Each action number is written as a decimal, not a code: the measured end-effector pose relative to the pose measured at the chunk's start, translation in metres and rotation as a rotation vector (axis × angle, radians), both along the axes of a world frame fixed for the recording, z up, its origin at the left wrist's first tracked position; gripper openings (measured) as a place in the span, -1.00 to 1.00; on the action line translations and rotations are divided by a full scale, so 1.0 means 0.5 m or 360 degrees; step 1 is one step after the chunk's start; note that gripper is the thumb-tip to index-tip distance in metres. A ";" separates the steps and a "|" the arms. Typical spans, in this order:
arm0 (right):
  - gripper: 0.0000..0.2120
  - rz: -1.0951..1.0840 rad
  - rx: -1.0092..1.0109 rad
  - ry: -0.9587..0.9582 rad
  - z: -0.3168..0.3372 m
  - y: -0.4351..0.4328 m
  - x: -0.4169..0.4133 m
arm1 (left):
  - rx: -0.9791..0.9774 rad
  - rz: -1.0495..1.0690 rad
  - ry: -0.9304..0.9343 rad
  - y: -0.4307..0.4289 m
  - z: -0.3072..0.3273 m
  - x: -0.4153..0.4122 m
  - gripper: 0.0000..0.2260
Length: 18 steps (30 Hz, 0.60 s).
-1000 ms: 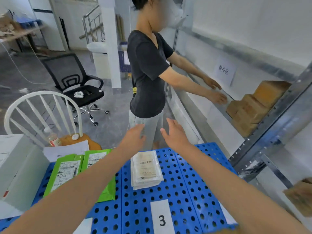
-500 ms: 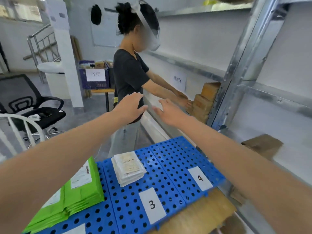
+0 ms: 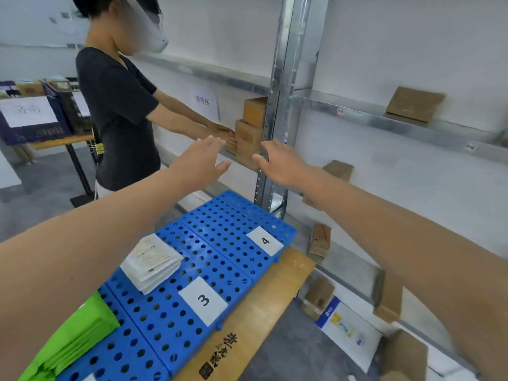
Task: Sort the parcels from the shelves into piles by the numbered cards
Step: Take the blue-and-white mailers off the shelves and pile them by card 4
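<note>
My left hand [image 3: 203,160] and my right hand [image 3: 277,163] are stretched out side by side, fingers straight, holding nothing, in front of the metal shelf upright [image 3: 277,105]. Below them lies a blue perforated board [image 3: 220,259] with card 3 [image 3: 203,300] and card 4 [image 3: 264,240]. A stack of white parcels [image 3: 151,264] lies behind card 3. Green parcels [image 3: 74,339] are piled at the lower left. Brown cardboard parcels [image 3: 248,130] are stacked on the shelf beyond my hands; others [image 3: 415,104] sit on shelves to the right.
Another person in a dark shirt [image 3: 118,111] stands at the left, both hands on the stacked brown boxes. A dark crate [image 3: 30,119] rests on a table behind. More brown parcels [image 3: 319,240] and a white-blue parcel [image 3: 346,328] lie on the low shelves.
The view has swung right, from the blue board toward the shelves. Both my empty hands have risen from above the white parcels and reached forward toward the shelf upright.
</note>
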State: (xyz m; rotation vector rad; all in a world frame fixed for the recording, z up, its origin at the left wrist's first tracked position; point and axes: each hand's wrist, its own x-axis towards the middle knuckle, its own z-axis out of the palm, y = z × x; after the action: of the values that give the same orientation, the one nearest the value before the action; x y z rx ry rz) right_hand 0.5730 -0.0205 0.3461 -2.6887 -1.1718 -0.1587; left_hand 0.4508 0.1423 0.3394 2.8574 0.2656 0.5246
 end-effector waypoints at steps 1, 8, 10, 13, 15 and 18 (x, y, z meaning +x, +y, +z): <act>-0.46 -0.0041 -0.0021 0.0017 -0.006 -0.026 -0.001 | -0.0007 -0.0045 0.0024 -0.020 -0.009 0.007 -0.48; -0.49 -0.0225 -0.0014 0.0001 -0.006 -0.191 -0.031 | -0.0096 -0.0224 0.0008 -0.153 -0.034 0.001 -0.49; -0.52 -0.0257 0.0039 -0.0011 -0.006 -0.239 -0.048 | -0.0022 -0.0251 0.0006 -0.191 -0.046 -0.009 -0.49; -0.56 -0.0296 0.0049 -0.0007 -0.024 -0.323 -0.084 | 0.0149 -0.0353 0.0049 -0.268 -0.062 -0.023 -0.48; -0.57 -0.0343 0.0044 0.0034 -0.041 -0.386 -0.118 | 0.0119 -0.0384 0.0013 -0.332 -0.060 -0.034 -0.50; -0.55 -0.0432 0.0069 0.0088 -0.054 -0.490 -0.182 | 0.0047 -0.0441 -0.0010 -0.438 -0.046 -0.067 -0.53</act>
State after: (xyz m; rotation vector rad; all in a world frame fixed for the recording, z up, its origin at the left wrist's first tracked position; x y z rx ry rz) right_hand 0.4821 -0.2654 0.3193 -2.7829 -0.7748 -0.1469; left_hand 0.4171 -0.0764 0.3165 2.8539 -0.1392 0.4841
